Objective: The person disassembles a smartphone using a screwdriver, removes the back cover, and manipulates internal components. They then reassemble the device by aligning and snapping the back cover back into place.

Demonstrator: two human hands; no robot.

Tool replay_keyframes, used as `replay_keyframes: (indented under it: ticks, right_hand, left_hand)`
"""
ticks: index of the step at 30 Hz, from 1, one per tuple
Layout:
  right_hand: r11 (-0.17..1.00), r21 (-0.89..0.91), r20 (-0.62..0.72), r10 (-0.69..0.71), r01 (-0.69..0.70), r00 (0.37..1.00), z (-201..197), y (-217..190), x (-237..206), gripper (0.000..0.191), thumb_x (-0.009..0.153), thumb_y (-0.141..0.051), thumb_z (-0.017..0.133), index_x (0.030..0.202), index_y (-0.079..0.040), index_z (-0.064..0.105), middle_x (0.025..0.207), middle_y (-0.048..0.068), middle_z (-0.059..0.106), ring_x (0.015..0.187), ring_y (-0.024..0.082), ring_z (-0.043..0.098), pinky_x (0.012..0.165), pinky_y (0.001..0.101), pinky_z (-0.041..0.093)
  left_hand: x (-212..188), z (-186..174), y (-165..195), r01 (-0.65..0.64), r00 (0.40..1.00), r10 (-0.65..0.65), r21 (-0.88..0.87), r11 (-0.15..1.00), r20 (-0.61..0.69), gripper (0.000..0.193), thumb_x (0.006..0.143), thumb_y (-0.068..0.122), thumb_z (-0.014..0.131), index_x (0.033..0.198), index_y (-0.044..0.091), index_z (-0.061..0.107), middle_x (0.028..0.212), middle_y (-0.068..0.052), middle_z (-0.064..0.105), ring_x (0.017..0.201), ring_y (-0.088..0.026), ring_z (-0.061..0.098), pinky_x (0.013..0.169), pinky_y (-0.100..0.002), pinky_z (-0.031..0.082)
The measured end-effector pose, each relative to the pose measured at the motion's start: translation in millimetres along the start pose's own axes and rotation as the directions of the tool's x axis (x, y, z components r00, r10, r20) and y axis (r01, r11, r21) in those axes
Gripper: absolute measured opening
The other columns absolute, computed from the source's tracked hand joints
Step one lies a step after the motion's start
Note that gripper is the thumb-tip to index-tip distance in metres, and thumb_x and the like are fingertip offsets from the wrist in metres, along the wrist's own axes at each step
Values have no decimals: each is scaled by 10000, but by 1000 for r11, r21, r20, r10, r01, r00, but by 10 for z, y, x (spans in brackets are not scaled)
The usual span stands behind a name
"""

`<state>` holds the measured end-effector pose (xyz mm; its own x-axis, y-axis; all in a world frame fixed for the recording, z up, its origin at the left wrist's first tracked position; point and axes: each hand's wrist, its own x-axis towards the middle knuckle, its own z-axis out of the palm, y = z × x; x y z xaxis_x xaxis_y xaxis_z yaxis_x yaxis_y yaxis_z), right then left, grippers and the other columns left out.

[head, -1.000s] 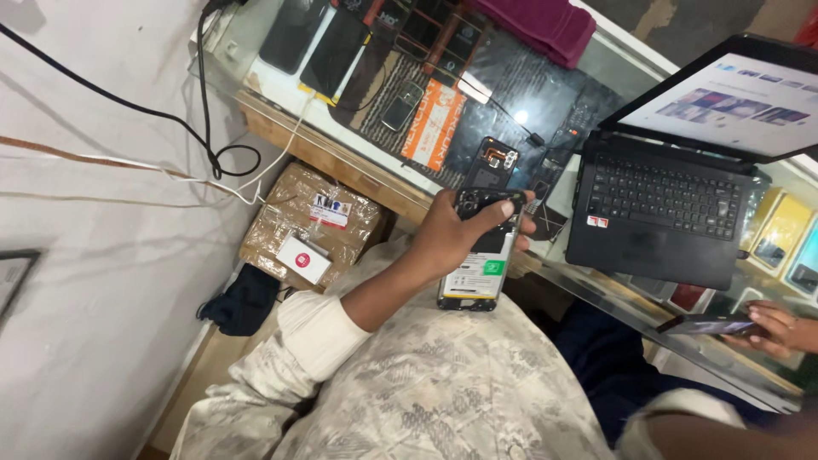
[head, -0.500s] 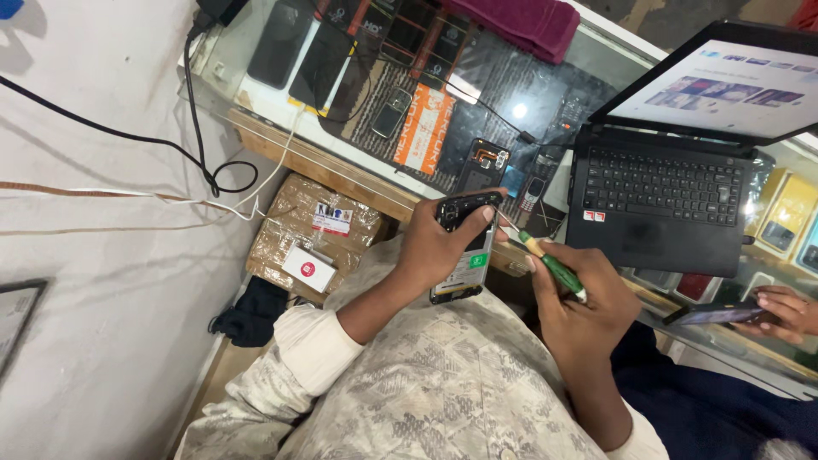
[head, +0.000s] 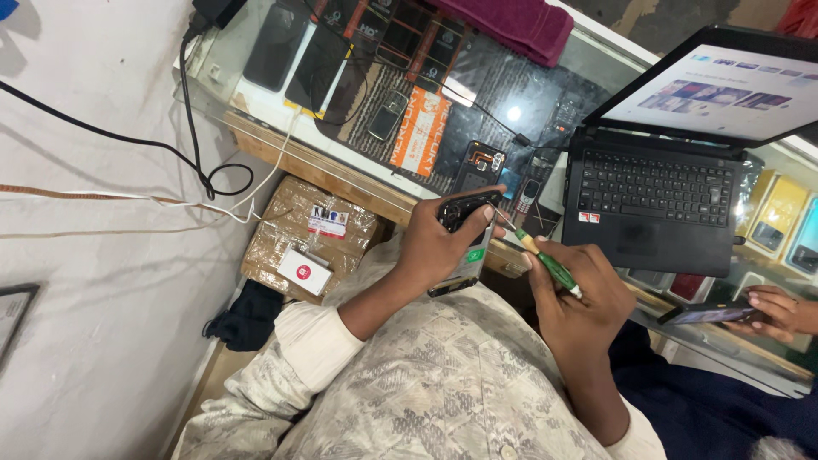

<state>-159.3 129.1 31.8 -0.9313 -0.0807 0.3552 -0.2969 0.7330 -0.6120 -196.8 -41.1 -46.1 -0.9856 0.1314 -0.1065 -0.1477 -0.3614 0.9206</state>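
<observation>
My left hand (head: 439, 247) grips an opened phone (head: 467, 238) with its back off, held over my lap near the counter edge. My right hand (head: 575, 294) holds a green-handled screwdriver (head: 550, 266), its thin tip pointing at the phone's upper end close to my left thumb. Both hands sit just in front of the glass counter (head: 281, 106). Much of the phone is hidden under my left fingers.
An open black laptop (head: 652, 204) stands on the counter at right. Several phones and an orange pack (head: 419, 132) lie under the glass. A taped cardboard parcel (head: 307, 234) sits low at left. Another person's hand (head: 780, 311) holds a phone at far right. Cables run across the left wall.
My right hand came into view with the screwdriver and has moved its tip up to the phone. My left hand keeps holding the phone in about the same place.
</observation>
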Motion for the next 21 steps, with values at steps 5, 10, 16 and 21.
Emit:
replay_keyframes:
  ticks: [5, 10, 16, 21]
  right_hand:
    - [998, -2, -6, -59, 59, 998, -23, 11, 23, 213, 878, -33, 837, 1077, -20, 762, 824, 71, 652, 629, 109, 574, 543, 265, 386]
    - [999, 1, 7, -38, 38, 999, -46, -8, 70, 201, 869, -24, 833, 1060, -24, 771, 797, 68, 660, 573, 105, 564, 502, 261, 366]
    - [996, -41, 24, -73, 74, 997, -58, -86, 134, 154, 935, -72, 790, 1070, -9, 750, 871, 83, 646, 693, 120, 619, 581, 273, 447]
    - [999, -34, 20, 20, -20, 1000, 12, 13, 192, 123, 931, -103, 788, 944, 4, 727, 788, 82, 600, 627, 162, 561, 564, 316, 416]
  left_hand:
    - [16, -5, 9, -33, 999, 33, 64, 997, 1, 337, 1037, 122, 609, 1349, 6, 660, 974, -72, 790, 890, -95, 754, 786, -229, 596]
    - [-5, 8, 36, -38, 998, 50, 221, 974, -47, 324, 1017, 128, 639, 1327, 48, 691, 863, -55, 772, 853, -63, 752, 680, -219, 558]
    - [-30, 41, 147, -186, 972, 230, 458, 869, -42, 325, 1006, 146, 675, 1328, 99, 685, 848, -78, 784, 712, -47, 720, 659, -237, 558]
    - [-22, 46, 204, -58, 988, 124, 539, 840, -87, 332, 976, 198, 681, 1299, 125, 702, 765, -91, 770, 518, -101, 611, 528, -294, 500]
